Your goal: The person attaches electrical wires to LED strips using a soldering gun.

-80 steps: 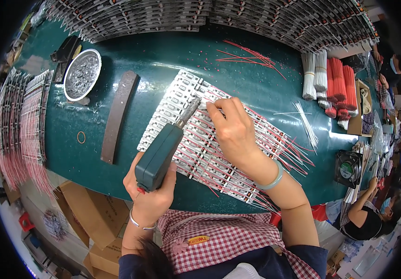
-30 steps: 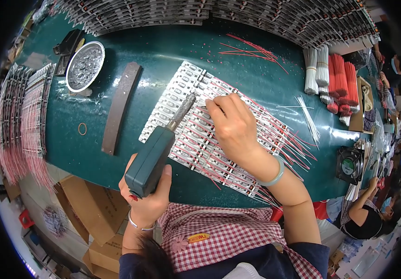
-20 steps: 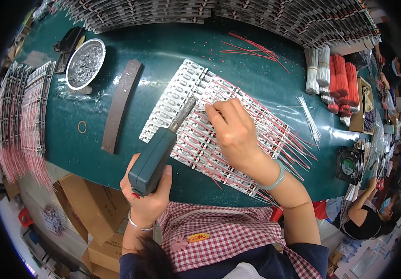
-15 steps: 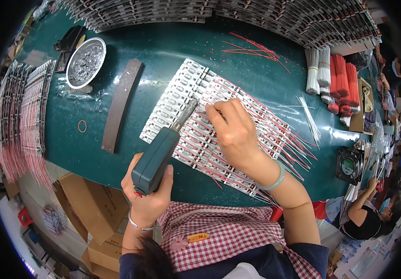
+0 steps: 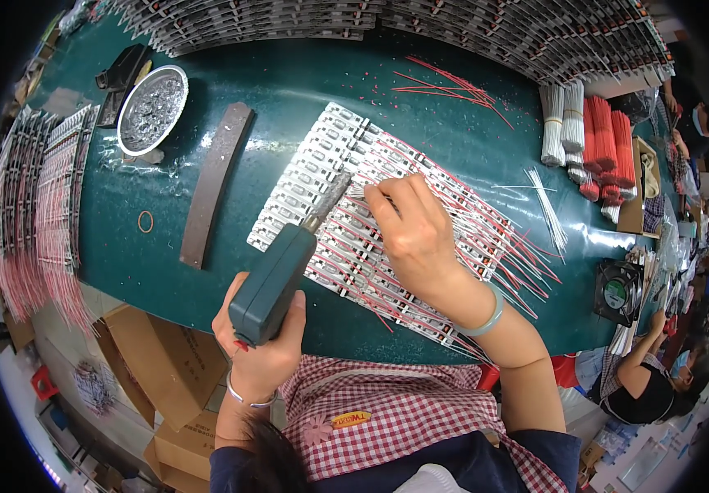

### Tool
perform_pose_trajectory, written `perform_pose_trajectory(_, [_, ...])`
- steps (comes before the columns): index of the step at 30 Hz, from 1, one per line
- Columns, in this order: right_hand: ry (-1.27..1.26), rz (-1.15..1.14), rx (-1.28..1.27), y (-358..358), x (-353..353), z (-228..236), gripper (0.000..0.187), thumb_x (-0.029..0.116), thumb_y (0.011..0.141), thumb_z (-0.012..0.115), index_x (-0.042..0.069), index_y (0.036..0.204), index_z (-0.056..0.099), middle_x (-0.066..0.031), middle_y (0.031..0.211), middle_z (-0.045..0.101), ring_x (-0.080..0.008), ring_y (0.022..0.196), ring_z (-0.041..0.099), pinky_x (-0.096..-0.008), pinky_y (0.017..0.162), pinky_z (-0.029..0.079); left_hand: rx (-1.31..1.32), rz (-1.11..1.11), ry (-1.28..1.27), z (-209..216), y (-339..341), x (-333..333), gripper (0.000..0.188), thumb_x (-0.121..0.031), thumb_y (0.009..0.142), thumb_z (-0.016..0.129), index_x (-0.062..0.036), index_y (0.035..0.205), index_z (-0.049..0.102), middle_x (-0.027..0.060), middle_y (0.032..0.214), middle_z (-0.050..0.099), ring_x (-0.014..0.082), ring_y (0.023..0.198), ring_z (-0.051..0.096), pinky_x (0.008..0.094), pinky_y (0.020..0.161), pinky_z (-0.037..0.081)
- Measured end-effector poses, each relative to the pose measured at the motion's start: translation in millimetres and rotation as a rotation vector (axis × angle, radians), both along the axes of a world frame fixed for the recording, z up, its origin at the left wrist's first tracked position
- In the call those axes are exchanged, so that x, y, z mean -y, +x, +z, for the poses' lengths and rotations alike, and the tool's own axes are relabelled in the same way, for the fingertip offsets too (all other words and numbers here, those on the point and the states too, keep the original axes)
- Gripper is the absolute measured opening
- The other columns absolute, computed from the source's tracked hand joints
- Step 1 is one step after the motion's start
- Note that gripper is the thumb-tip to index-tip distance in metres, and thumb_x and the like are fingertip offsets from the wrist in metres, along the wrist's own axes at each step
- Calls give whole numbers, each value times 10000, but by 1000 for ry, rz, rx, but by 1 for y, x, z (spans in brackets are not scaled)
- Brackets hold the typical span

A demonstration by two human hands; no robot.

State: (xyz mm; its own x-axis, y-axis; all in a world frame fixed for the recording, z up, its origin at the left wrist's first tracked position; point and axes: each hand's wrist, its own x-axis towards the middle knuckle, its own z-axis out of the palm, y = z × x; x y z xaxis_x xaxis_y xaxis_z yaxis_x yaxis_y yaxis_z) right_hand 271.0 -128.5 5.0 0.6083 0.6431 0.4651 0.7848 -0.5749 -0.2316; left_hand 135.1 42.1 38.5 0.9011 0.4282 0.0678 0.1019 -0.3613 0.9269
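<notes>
My left hand (image 5: 262,349) is wrapped round a dark green soldering gun (image 5: 270,283). The gun's grey metal tip (image 5: 334,195) reaches over a panel of small white circuit boards (image 5: 295,193) lying aslant on the table. Just right of that tip, my right hand (image 5: 413,226) hovers low over the panel with thumb and forefinger pinched together. What sits in the pinch is too small to make out. Rows of thin red and white wires (image 5: 527,267) run from the boards toward the right.
A dark flat bar (image 5: 216,185) and a white-rimmed bowl of metal scraps (image 5: 125,135) are to the left. Wire bundles (image 5: 601,135) and a small black fan (image 5: 617,292) stand at the right. Stacked wired panels (image 5: 519,37) line the back; a person (image 5: 658,378) sits far right.
The soldering gun's body has shifted very slightly left and up in my left hand's grip. My right hand stays at the same spot over the panel.
</notes>
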Motion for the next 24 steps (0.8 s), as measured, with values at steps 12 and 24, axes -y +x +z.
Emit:
perform_pose_trajectory(12, [34, 0, 47, -2, -1, 1, 292, 12, 669, 612, -67, 949, 633, -112, 873, 555, -239, 794, 541, -321, 638, 488, 73, 63, -2, -3, -8, -3, 247, 50, 710, 706, 65, 951, 656, 108, 855, 632, 176, 679, 610, 264, 626, 487])
perform_pose_trajectory(24, [29, 30, 14, -9, -7, -1, 297, 18, 663, 600, -74, 943, 637, -109, 858, 552, -230, 783, 540, -310, 610, 489, -7, 16, -1, 3, -12, -4, 220, 56, 724, 705, 48, 937, 654, 112, 903, 642, 170, 712, 622, 261, 643, 491])
